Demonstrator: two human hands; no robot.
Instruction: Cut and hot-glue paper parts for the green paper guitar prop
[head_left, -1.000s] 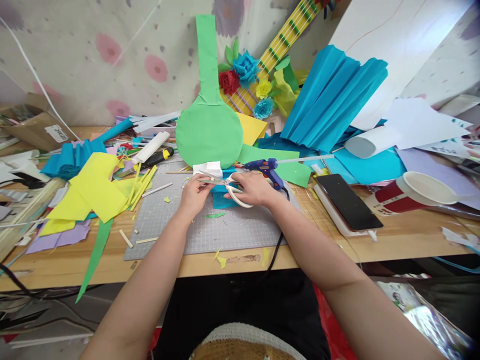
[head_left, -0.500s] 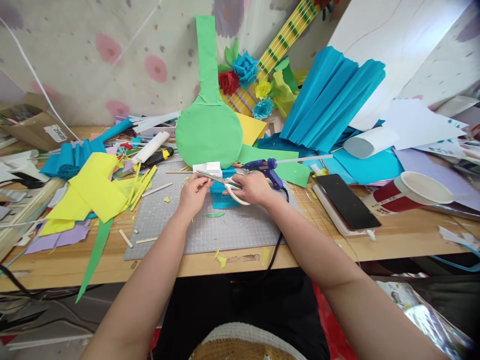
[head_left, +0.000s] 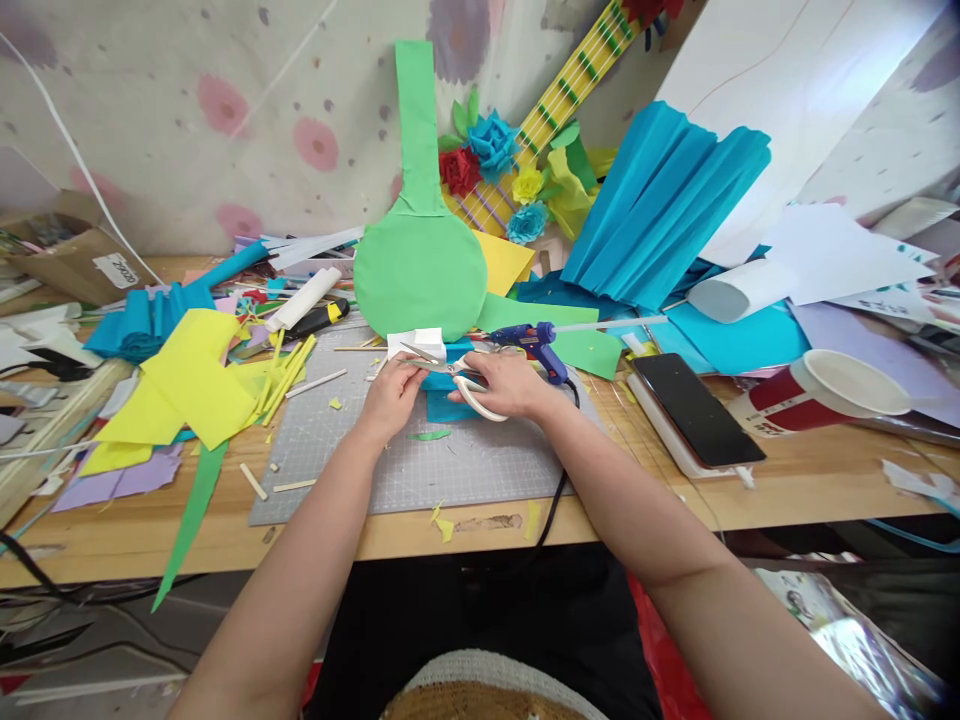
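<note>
My right hand (head_left: 506, 384) is wrapped round a pair of scissors (head_left: 480, 400) with white handles. Their blades are parted and point left, towards the fingers of my left hand (head_left: 390, 395). Those fingers are pinched together at the blades, and what they hold is too small to make out. Just beyond the blades lies a folded white paper (head_left: 405, 343). Under the scissors is blue paper (head_left: 450, 408) on the grey cutting mat (head_left: 457, 470). Behind it a green paper-covered, lute-like shape (head_left: 420, 270) leans upright. A blue glue gun (head_left: 536, 345) lies beyond my right hand.
Yellow paper (head_left: 199, 375) and a utility knife (head_left: 319, 318) lie on the left. On the right are a phone (head_left: 697, 408), a paper cup (head_left: 817, 395) and pleated blue paper (head_left: 667, 210). The glue gun's black cord (head_left: 556, 500) hangs over the table edge.
The scissors' blades have opened wider, and their lower handle has swung down a little. Both hands stay at nearly the same spot; the camera view has shifted slightly.
</note>
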